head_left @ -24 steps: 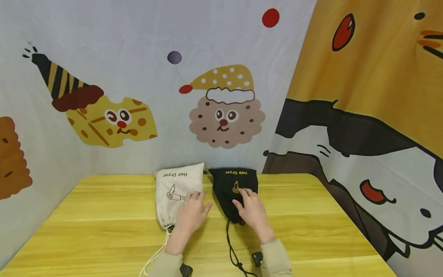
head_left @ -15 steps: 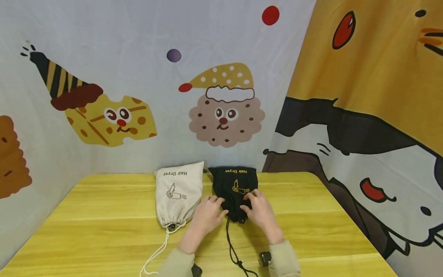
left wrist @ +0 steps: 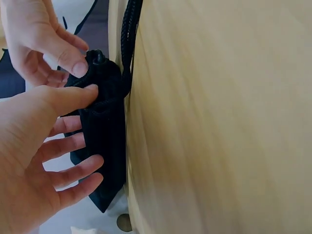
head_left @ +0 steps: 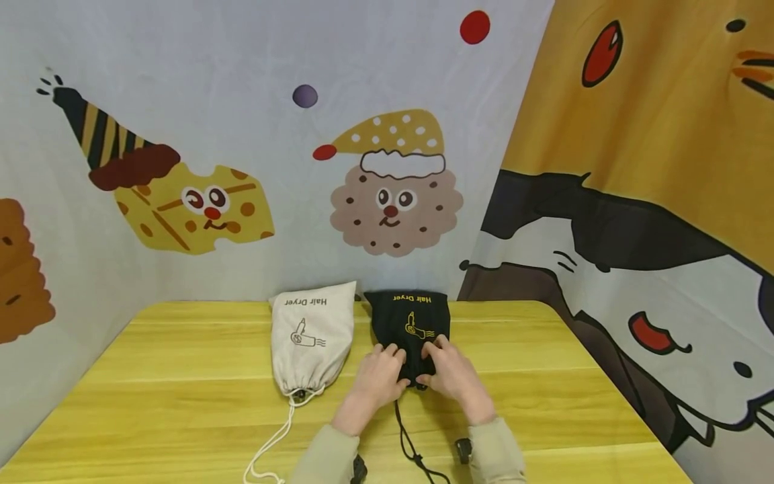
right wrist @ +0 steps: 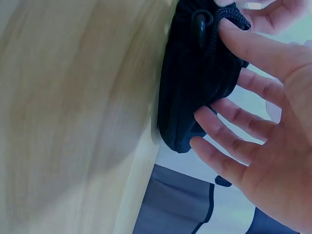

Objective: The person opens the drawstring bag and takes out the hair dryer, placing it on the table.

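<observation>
A black drawstring bag (head_left: 402,312) with yellow "Hair Dryer" print lies at the table's far edge, its gathered mouth toward me. My left hand (head_left: 379,373) is at the bag's left side, thumb tip touching the mouth and fingers spread over the upper side. From the right, my right hand (head_left: 450,370) touches the same end, its thumb (right wrist: 239,36) against the gathered rim and its fingers loosely fanned over the cloth. A dark cord lock (right wrist: 200,29) shows at the mouth. The black cord (head_left: 404,433) trails toward me between the forearms.
A white drawstring bag (head_left: 311,359) with the same print in dark ink lies left of the black one, its white cord (head_left: 272,440) running toward me. Both bags lie on a wood-grain table (head_left: 181,376). Behind rises a cartoon-printed cloth (head_left: 399,67).
My left hand has moved right, off the white bag and onto the black bag's mouth. My right hand has slid down from the black bag's print to its gathered end.
</observation>
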{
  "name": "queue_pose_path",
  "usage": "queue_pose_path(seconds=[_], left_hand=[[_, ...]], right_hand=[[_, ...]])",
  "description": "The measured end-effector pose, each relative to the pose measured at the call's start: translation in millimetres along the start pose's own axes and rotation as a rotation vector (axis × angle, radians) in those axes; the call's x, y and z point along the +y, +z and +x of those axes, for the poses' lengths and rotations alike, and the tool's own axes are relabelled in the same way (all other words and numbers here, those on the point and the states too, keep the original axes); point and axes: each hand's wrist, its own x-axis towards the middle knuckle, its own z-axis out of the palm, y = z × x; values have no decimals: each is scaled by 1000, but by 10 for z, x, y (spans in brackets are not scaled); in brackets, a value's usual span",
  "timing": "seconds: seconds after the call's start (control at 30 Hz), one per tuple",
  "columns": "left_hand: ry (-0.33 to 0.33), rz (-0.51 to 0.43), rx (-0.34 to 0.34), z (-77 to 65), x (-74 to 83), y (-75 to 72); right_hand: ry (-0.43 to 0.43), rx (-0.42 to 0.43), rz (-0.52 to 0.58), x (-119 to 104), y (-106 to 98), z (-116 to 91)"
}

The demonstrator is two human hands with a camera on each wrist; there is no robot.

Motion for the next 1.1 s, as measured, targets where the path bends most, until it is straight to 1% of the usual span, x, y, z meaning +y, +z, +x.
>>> queue_pose_path(seconds=[0.13, 0.27, 0.37, 0.4, 0.53, 0.7, 0.87, 1.1], left_hand=[[-9, 18, 2, 22, 32, 0], [-2, 25, 41, 37, 51, -8], [-3, 15, 38, 55, 60, -2], [-8, 7, 24, 61, 63, 5], [-11, 5, 8, 78, 69, 27], [-13, 13, 18, 72, 59, 31], [-9, 7, 58, 68, 42, 34], [-5, -7, 149, 75, 31, 57]], right_hand=[[-10, 3, -10, -12, 8, 6], [-34, 12, -14, -18, 4, 13], [-59, 22, -17, -9, 7, 18], [-69, 27, -20, -3, 8, 19], [-107, 44, -29, 22, 18, 21], [-161, 58, -43, 57, 35, 19], [-179, 67, -51, 86, 41, 26], [-169, 76, -43, 109, 22, 44]])
